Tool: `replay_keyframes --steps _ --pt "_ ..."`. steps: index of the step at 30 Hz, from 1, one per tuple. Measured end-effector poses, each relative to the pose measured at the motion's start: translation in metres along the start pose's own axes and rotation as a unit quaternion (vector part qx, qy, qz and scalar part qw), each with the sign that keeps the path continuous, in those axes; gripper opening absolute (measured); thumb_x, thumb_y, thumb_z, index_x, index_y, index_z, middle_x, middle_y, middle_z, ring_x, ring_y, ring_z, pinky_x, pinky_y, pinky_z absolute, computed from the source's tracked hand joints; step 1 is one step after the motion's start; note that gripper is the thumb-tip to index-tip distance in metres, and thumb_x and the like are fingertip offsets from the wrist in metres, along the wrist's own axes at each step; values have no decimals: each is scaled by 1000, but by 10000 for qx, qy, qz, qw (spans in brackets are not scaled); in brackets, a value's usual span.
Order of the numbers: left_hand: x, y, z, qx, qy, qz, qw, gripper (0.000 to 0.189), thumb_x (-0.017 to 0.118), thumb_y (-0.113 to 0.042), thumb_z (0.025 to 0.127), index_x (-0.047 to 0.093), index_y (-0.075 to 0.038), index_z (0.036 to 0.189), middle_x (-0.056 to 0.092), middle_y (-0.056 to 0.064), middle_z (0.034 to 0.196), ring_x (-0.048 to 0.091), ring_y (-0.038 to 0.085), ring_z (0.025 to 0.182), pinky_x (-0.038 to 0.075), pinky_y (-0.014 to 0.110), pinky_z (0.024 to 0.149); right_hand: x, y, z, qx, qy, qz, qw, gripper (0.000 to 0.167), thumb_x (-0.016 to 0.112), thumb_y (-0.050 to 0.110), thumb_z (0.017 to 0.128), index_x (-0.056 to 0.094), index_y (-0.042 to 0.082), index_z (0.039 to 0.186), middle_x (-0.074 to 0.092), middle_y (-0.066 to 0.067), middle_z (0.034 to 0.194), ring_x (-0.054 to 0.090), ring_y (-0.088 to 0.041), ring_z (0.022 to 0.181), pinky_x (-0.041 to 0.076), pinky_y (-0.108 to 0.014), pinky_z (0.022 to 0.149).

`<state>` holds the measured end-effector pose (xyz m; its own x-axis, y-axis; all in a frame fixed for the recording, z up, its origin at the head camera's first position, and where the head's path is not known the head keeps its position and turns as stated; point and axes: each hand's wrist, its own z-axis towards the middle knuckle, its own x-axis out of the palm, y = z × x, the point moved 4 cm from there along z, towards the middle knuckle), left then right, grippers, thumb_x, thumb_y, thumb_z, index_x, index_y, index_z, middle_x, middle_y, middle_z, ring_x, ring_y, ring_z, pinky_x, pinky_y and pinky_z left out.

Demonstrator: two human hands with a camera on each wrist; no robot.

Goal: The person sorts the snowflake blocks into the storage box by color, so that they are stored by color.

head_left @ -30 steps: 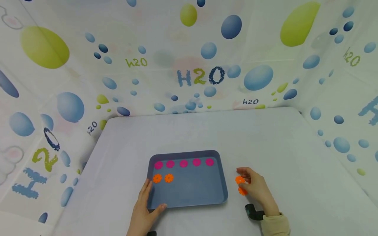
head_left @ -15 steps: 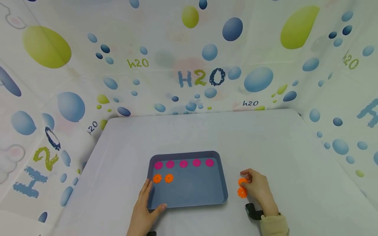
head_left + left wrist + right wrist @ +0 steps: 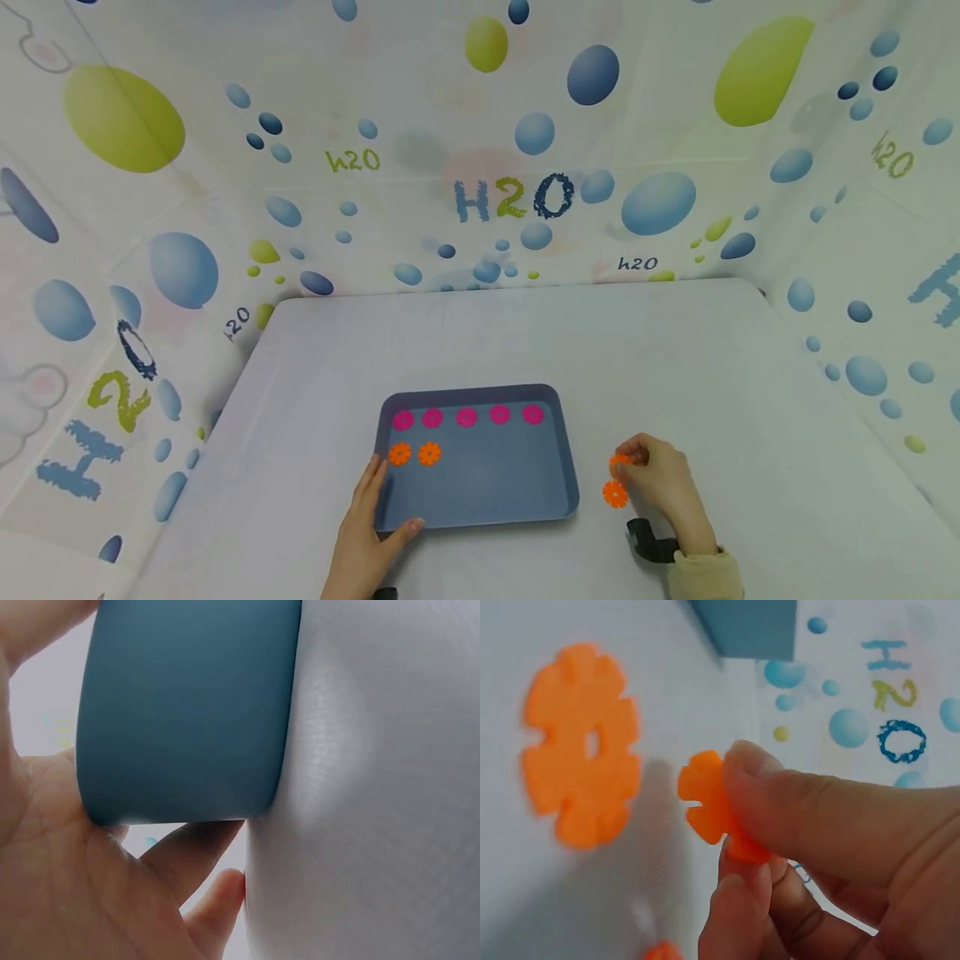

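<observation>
A blue-grey tray holds a row of several pink flower-shaped discs along its far side. Below that row, at the left, lie two orange flower-shaped discs. My left hand rests against the tray's near left corner, fingers straight along the left side and thumb at the front rim. Right of the tray, my right hand pinches an orange flower-shaped disc between thumb and fingers, partly covering it. Another orange disc lies on the table just below that hand.
White cloth covers the table. A patterned curtain with bubbles and lettering rises behind it and along both sides. A dark wrist device sits beneath the right wrist. At the right wrist view's bottom edge, a bit of orange shows.
My right hand has shifted slightly right and drawn one orange disc up away from the other, which now lies uncovered. The left hand and tray have stayed put.
</observation>
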<state>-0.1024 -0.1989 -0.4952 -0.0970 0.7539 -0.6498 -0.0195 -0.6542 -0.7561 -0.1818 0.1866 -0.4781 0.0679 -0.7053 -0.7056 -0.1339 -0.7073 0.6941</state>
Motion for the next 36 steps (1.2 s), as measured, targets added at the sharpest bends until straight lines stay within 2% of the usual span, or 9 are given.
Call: replay_keyframes --steps 6,12,17,23,28,36 --pt "0 -2 0 -37 23 0 10000 91 77 -37 80 31 -1 149 22 21 159 28 50 140 32 72 102 -5 13 6 48 -165 554 9983 21 72 17 86 68 6 103 69 -4 85 63 -14 72 47 -24 60" --pt "-1 -3 0 -75 36 -86 9999 91 77 -37 80 30 0 149 22 22 159 28 50 141 32 71 103 -6 28 12 49 -178 967 9951 29 74 27 86 67 8 108 71 -3 84 67 -19 74 46 -24 56" --pt "-1 -2 0 -51 21 -105 9999 92 78 -36 80 30 0 150 22 22 159 27 51 141 31 71 104 -1 40 17 -12 -101 1315 9913 31 75 27 85 67 6 108 74 -5 84 71 -20 76 54 -28 61" --pt "0 0 0 -48 -23 -96 9999 93 78 -37 79 30 0 150 22 22 159 27 50 141 30 72 103 11 55 25 -68 38 1753 9845 26 72 18 87 69 6 110 75 -9 90 72 -24 76 59 -33 66" --pt "-1 -1 -1 23 -52 -92 9999 91 77 -37 80 31 1 149 23 23 158 28 51 140 31 72 102 26 73 30 -263 278 2206 9746 25 66 5 90 68 2 114 74 -17 99 72 -26 77 60 -34 69" --pt "-1 -2 -1 49 -47 -106 9999 91 77 -37 80 31 1 149 23 22 159 29 51 140 33 70 103 47 98 35 -350 456 2468 9673 24 67 -1 87 70 1 112 73 -19 98 71 -31 77 60 -39 68"
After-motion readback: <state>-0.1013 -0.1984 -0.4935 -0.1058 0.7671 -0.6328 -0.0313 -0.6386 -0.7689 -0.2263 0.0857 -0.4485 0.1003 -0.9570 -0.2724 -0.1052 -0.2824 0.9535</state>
